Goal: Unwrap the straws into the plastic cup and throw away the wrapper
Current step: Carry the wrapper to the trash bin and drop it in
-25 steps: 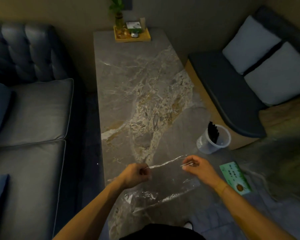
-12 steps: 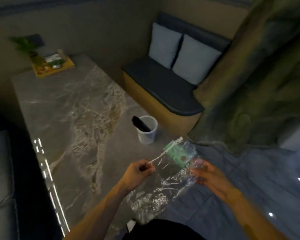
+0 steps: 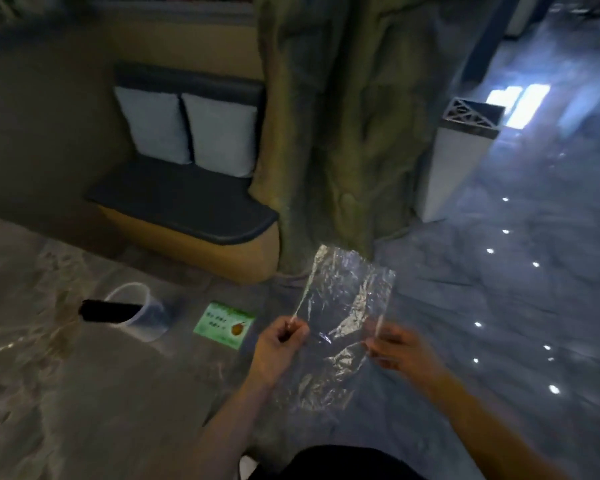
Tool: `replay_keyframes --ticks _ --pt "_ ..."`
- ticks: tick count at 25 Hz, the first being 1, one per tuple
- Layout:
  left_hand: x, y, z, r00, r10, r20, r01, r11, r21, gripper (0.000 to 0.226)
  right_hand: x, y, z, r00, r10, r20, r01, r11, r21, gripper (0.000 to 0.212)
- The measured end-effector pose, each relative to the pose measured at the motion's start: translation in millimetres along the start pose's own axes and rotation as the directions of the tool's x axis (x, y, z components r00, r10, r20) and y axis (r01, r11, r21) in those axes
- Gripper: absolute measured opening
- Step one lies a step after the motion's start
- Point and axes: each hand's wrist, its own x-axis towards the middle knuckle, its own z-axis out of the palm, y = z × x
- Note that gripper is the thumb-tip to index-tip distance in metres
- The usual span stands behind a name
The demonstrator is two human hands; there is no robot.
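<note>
A clear, crinkled plastic wrapper (image 3: 347, 306) is stretched between both hands over the floor, right of the table. My left hand (image 3: 279, 344) pinches its left edge and my right hand (image 3: 400, 348) grips its right edge. The clear plastic cup (image 3: 146, 317) stands on the marble table (image 3: 84, 393) to the left, with a bundle of black straws (image 3: 108, 310) leaning out of it toward the left.
A green card (image 3: 224, 323) lies at the table's edge near the cup. A white bin with a lattice top (image 3: 454, 157) stands on the tiled floor to the right of a tree-like pillar (image 3: 343, 126). A bench with two pale cushions (image 3: 187, 133) lies behind the table.
My view has swung right, away from the table toward the floor and the bin. Both hands carried the wrapper to the right and now hold it spread flat.
</note>
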Motion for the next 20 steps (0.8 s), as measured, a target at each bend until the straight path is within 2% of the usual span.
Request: replay_keyframes --ticks 2,4,6,10,15,20 --pt "9.2 7.6 36.1 0.996 -0.068 0.053 0.071 0.995 -0.068 0.015 -8.7 6.4 -25.1 0.996 -0.024 -0.089 0.025 1.0 0.01 0.016" --pt "18.3 10.9 63.6 0.989 -0.099 0.111 0.105 0.993 -0.052 0.01 -17.0 11.2 -45.4 0.977 -0.062 -0.204 0.066 0.998 0.014 0.007" --pt "28.6 14.8 90.8 0.977 -0.106 0.183 0.109 0.994 -0.002 0.012 -25.7 15.5 -66.4 0.945 -0.079 -0.317 0.089 0.996 0.017 0.01" --pt "56.7 22.6 129.3 0.944 -0.07 0.321 0.041 0.995 0.094 0.015 -34.9 22.0 -101.2 0.887 -0.052 -0.458 0.091 0.994 0.064 0.012" --pt "102.8 27.9 158.3 0.903 -0.067 0.423 -0.01 0.984 0.177 0.019 -27.6 14.8 -131.8 0.85 -0.036 -0.526 0.075 0.996 0.053 0.002" --pt "180.6 40.7 180.7 0.851 -0.033 0.524 -0.086 0.976 0.2 0.021 21.9 -25.7 -147.8 0.814 -0.003 -0.581 0.036 0.998 0.045 0.005"
